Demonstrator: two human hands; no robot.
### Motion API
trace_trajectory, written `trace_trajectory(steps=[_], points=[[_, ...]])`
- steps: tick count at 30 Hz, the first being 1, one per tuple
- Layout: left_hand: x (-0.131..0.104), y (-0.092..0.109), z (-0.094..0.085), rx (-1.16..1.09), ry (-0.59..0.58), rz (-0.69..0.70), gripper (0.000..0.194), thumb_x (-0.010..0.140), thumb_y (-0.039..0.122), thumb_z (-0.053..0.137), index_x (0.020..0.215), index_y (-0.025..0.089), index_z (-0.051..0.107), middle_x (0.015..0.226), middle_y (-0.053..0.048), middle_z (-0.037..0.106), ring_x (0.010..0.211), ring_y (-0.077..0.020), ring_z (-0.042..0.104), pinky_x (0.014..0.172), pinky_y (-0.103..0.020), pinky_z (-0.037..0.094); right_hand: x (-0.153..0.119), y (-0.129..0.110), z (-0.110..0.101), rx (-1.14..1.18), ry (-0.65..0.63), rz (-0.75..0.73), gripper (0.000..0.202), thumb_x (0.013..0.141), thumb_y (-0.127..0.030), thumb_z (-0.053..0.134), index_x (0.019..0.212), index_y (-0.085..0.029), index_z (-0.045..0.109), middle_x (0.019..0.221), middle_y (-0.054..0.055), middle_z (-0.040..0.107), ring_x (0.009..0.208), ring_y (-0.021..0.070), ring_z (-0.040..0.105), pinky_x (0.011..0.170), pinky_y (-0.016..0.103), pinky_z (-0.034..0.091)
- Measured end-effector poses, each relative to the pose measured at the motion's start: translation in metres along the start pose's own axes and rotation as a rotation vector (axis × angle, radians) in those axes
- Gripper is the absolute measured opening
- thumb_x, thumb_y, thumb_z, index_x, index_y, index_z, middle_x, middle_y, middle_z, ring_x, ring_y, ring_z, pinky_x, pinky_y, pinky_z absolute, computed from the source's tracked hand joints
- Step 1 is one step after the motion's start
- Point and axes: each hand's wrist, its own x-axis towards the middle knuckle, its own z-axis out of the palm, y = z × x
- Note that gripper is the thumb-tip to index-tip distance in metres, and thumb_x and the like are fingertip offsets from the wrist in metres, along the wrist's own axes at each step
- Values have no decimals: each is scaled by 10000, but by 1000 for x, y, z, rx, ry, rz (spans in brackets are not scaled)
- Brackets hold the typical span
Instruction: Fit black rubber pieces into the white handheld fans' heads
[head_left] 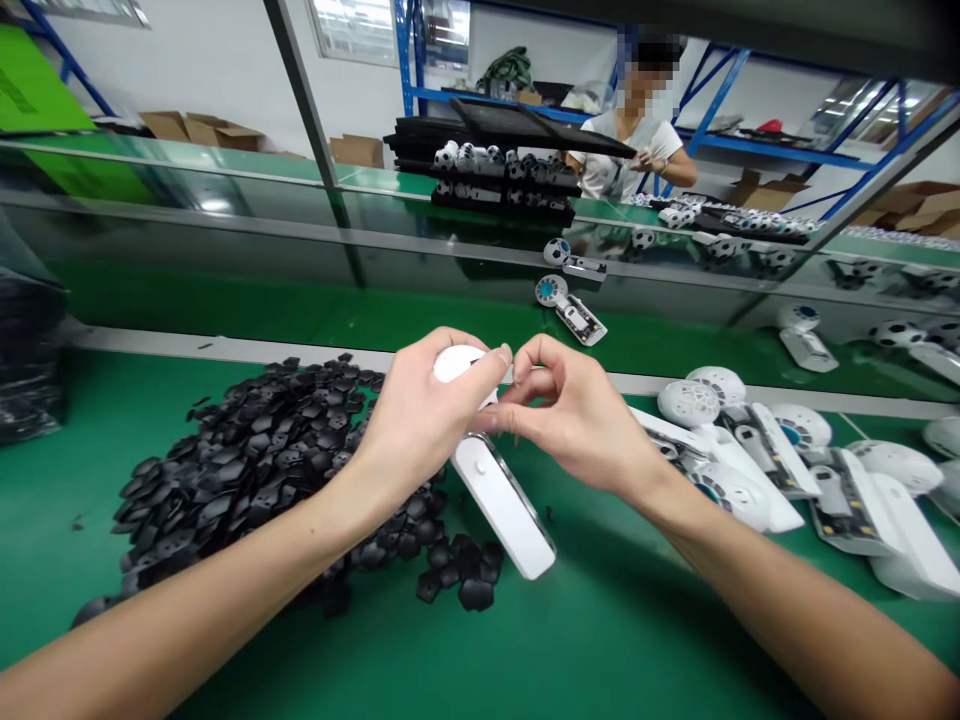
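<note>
My left hand (427, 400) is closed around the round head of a white device (506, 510), whose long flat handle slants down to the right over the bench. Pinched fingers of my right hand (562, 410) meet the same round head from the right; whatever lies between their tips is hidden. A large heap of black pentagon pieces (262, 470) spreads beneath and left of my left forearm. Several of these pieces (461, 570) lie apart from the heap, just left of the handle's lower end.
More white devices (750, 460) are piled on the right of the green bench (585, 640). Beyond the ledge, another unit (574, 310) lies on the green belt (300, 305). A co-worker (630, 140) stands across, near stacked black trays (487, 180). A dark bag (30, 350) sits at far left.
</note>
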Motion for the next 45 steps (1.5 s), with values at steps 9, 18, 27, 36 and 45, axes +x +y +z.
trace_trajectory(steps=[9, 18, 27, 36, 45], points=[[1, 9, -3, -16, -42, 119, 324, 849, 494, 856, 841, 191, 741, 777, -30, 662, 647, -164, 588, 479, -254, 423, -3, 6, 3, -443, 262, -405, 407, 918, -520, 858, 919, -257, 547, 798, -23, 673, 671, 154, 583, 621, 302, 417], [25, -1, -21, 229, 198, 647, 286, 908, 493, 867, 978, 279, 691, 1005, -12, 705, 874, -203, 683, 786, -354, 552, -36, 20, -25, -608, -344, 21, 123, 960, -348, 858, 923, -237, 821, 855, -14, 798, 731, 185, 701, 658, 312, 421], [26, -23, -7, 276, 75, 674, 265, 886, 460, 860, 998, 264, 723, 1091, -82, 750, 1063, -317, 703, 990, -439, 543, -46, 32, -4, -677, -621, 1, 93, 978, -291, 851, 954, -232, 783, 1013, -18, 778, 852, 177, 683, 720, 295, 399], [27, -22, -12, 309, 39, 681, 253, 938, 462, 822, 1034, 250, 724, 1106, -74, 744, 1033, -286, 688, 954, -403, 521, -45, 34, -3, -630, -671, -15, 126, 964, -297, 867, 979, -217, 771, 990, -1, 772, 832, 167, 666, 704, 280, 390], [27, -16, -15, 274, -11, 611, 274, 975, 489, 776, 1022, 221, 746, 1040, -68, 752, 945, -249, 672, 880, -355, 496, -34, 25, -20, -296, -614, 70, 168, 976, -344, 833, 925, -196, 775, 799, 4, 795, 707, 161, 722, 677, 252, 533]])
